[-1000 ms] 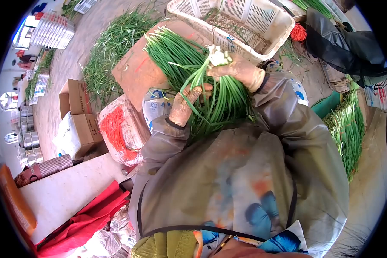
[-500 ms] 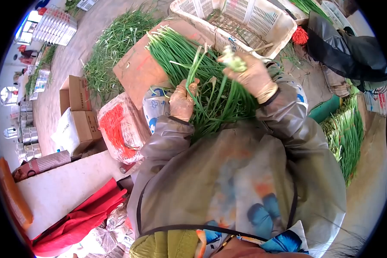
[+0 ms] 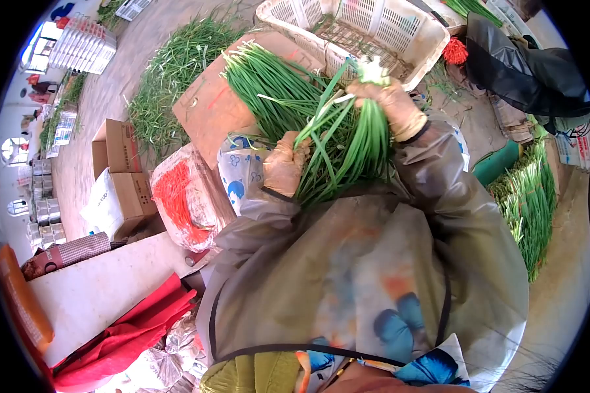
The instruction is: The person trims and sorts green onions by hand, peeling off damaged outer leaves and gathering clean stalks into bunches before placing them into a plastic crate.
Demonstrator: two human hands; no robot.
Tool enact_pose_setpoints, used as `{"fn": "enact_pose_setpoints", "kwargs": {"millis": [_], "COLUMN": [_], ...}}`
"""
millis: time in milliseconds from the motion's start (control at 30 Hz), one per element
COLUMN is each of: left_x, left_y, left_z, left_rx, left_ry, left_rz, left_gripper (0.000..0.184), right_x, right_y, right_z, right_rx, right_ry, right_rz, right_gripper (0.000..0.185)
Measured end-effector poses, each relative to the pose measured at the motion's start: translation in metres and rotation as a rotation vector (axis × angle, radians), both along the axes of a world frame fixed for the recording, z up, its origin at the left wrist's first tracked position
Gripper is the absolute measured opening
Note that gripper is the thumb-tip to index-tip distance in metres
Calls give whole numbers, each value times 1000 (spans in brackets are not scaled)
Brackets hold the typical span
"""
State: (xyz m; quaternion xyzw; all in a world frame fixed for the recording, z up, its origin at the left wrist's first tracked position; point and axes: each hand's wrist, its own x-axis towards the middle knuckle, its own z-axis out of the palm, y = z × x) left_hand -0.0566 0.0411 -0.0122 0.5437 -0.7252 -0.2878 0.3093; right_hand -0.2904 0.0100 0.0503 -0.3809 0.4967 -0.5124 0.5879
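My right hand (image 3: 388, 108), in a pale, soiled glove, is closed round a bunch of chives (image 3: 372, 134). The bunch's white root ends stick up above the fist and its green leaves hang down below. My left hand (image 3: 285, 162), gloved too, is curled at the left, with a few chive leaves running into its fingertips; the palm side is hidden. Loose chives lie over my lap beneath both hands. Just beyond, a neat pile of chives (image 3: 269, 88) rests on a brown board (image 3: 210, 118).
A white plastic crate (image 3: 426, 46) stands beyond the board. Loose greens (image 3: 177, 65) are heaped on the floor to the left. Red ties (image 3: 180, 200) lie on a package near a cardboard box (image 3: 128, 196). Bundled chives (image 3: 528, 203) stand at the right, near a person's dark-clad leg (image 3: 524, 72).
My right hand has turned the bunch more upright, and its leaves now hang in front of me. My left hand has moved slightly down, and the stalks upright in it before now slant right.
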Motion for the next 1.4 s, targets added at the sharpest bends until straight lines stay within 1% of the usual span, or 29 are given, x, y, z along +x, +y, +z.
{"fn": "enact_pose_setpoints", "kwargs": {"millis": [33,100,133,167,200,233,267,300,367,400,433,500,533,567,600,633,700,733,833,900,967,1100,1167,1200,1233,1300,1333,1367,1400], "left_x": [4,11,13,16,20,23,25,27,24,23,21,18,20,21,20,17,7,1,-12,-18,-15,-17,-25,-36,-39,-48,-51,-55,-59], "left_y": [-1,-4,-6,-9,-12,-15,-16,-16,-13,-12,-13,-11,-11,-11,-12,-13,-10,-8,-4,0,3,-7,-22,-21,-30,-37,-36,-34,-34], "left_z": [-5,-13,-14,-15,-12,-10,-9,-9,3,7,12,16,16,17,16,19,30,38,40,34,33,45,36,53,44,41,42,45,44], "left_rx": [230,264,327,386,466,458,478,501,489,468,442,435,447,458,473,473,529,520,621,660,698,730,700,743,701,655,667,678,666], "left_ry": [117,192,395,598,657,661,739,815,823,822,826,873,912,947,912,911,950,907,825,803,816,741,783,908,895,880,928,975,1037], "left_rz": [29,33,67,99,129,131,139,147,135,121,108,73,-6,-93,-145,-157,-243,-295,-408,-469,-463,-478,-521,-480,-531,-569,-544,-516,-507], "left_gripper": [14,14,14,14,14,14,14,15,15,15,15,16,18,20,30,30,38,47,48,47,43,38,37,33,28,27,27,27,21], "right_x": [-8,-26,-32,-37,-37,-38,-45,-51,-44,-39,-45,-67,-49,-49,-43,-33,-11,4,22,31,31,27,31,30,26,18,15,13,13], "right_y": [2,5,4,3,4,5,-2,-10,-15,-18,-22,-27,-10,-8,-2,3,6,7,-2,-11,-6,-8,-4,-1,0,5,8,12,14], "right_z": [5,8,1,0,4,8,-7,-20,-44,-25,-37,-57,-9,-4,8,17,11,12,2,-1,6,-8,-8,-5,-2,3,11,13,14], "right_rx": [4,29,-60,-26,-31,-37,-41,-29,-182,83,69,-84,-50,-56,-15,29,4,-24,-88,-166,-149,-199,-208,-200,-207,-178,-83,18,-43], "right_ry": [15,-82,-94,-182,-140,-98,132,324,1338,1339,1307,412,193,44,7,-29,35,17,10,-54,-67,-153,-92,-84,-77,-165,-147,-215,-212], "right_rz": [-36,-111,-150,-177,-175,-174,-112,164,245,325,149,-59,-72,-104,-90,-77,68,64,86,111,121,118,105,88,87,49,39,-3,-24], "right_gripper": [25,26,23,22,23,23,23,35,50,52,42,30,23,21,22,23,30,30,30,25,24,27,29,31,31,32,35,35,34]}}
